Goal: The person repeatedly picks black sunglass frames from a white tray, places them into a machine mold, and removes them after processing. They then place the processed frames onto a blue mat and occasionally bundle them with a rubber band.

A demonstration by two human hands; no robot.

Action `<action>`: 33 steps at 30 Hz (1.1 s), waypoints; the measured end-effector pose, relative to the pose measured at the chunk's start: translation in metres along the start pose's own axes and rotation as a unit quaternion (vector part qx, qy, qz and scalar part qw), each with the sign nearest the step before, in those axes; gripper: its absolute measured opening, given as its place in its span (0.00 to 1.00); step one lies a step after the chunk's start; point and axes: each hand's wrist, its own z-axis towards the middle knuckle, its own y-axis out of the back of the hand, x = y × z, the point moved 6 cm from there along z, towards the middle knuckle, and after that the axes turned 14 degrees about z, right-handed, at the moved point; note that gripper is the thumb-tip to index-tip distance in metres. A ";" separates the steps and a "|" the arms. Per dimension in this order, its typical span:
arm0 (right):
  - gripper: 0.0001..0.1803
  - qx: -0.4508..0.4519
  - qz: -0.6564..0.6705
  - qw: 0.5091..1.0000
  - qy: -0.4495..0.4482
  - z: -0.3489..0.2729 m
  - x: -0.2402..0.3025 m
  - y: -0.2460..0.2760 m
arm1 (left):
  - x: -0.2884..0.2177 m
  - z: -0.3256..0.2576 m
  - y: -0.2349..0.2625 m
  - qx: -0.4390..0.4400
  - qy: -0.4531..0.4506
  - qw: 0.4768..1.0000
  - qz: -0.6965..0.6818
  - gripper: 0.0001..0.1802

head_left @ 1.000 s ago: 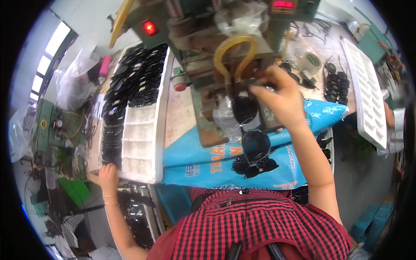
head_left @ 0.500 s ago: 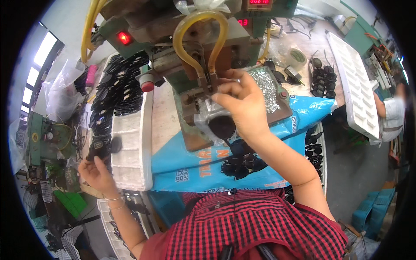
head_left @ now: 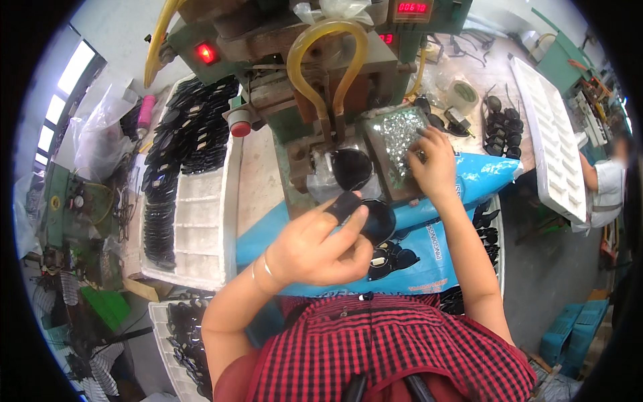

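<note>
My left hand [head_left: 318,248] is closed on a pair of dark sunglasses [head_left: 379,222], thumb and fingers gripping one end while a round lens juts out to the right. Just beyond it, another dark lens [head_left: 352,169] rests in the jig of the bench press [head_left: 338,127], below the metal tip. Over a metal tray [head_left: 405,192] of small silver pieces [head_left: 395,144], my right hand [head_left: 435,164] reaches down with thumb and fingertips drawn together. Anything between those fingertips is too small to make out. Several finished-looking dark sunglasses [head_left: 392,258] lie on the blue plastic sheet [head_left: 429,244].
At left stands a white compartment tray [head_left: 201,228] packed with rows of dark eyewear [head_left: 191,134]. A red button [head_left: 239,127] sticks out from the press. More sunglasses [head_left: 502,127] and an upright white tray [head_left: 549,141] are at right, with another person [head_left: 609,181] beyond.
My left hand has come from the left tray to the front of the press, bringing the sunglasses. My right hand has left the jig and moved right to the silver pieces.
</note>
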 end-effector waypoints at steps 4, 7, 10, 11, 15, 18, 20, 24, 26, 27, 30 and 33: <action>0.07 -0.025 0.041 0.996 -0.076 -0.002 -0.005 -0.002 | -0.004 0.001 0.000 -0.010 -0.039 0.999 0.021 0.11; 0.06 -0.031 0.064 0.995 -0.068 -0.004 -0.002 -0.001 | 0.001 -0.004 0.005 0.010 -0.046 0.999 -0.012 0.12; 0.06 -0.009 0.071 0.996 -0.057 0.001 0.010 -0.003 | 0.008 -0.010 0.008 -0.023 -0.047 0.998 -0.020 0.12; 0.07 -0.001 0.036 0.999 -0.032 0.002 0.010 0.000 | 0.007 -0.009 0.008 -0.021 -0.051 0.998 -0.027 0.11; 0.11 -0.024 0.051 0.996 -0.067 -0.008 -0.054 -0.016 | 0.007 -0.017 -0.010 -0.050 -0.036 0.997 -0.051 0.12; 0.13 0.025 0.120 0.983 -0.137 0.007 -0.019 -0.019 | 0.002 -0.027 -0.003 -0.065 0.023 0.997 -0.029 0.10; 0.13 0.028 0.142 0.982 -0.120 0.006 -0.031 -0.024 | 0.004 -0.042 0.021 -0.013 0.036 0.999 0.033 0.11; 0.12 0.011 0.175 0.971 -0.162 0.002 -0.030 -0.020 | 0.078 -0.160 0.130 0.081 0.334 0.858 0.381 0.14; 0.12 0.017 0.171 0.971 -0.168 0.003 -0.025 -0.017 | 0.110 -0.229 0.184 0.165 0.457 0.741 0.463 0.17; 0.12 0.024 0.169 0.970 -0.172 0.004 -0.024 -0.017 | 0.117 -0.258 0.205 0.229 0.475 0.691 0.495 0.17; 0.12 0.018 0.164 0.974 -0.152 0.007 -0.015 -0.014 | 0.135 -0.350 0.230 0.301 0.471 0.683 0.470 0.18; 0.09 -0.027 0.165 0.975 -0.148 0.000 -0.012 -0.006 | 0.133 -0.370 0.233 0.214 0.432 0.760 0.436 0.16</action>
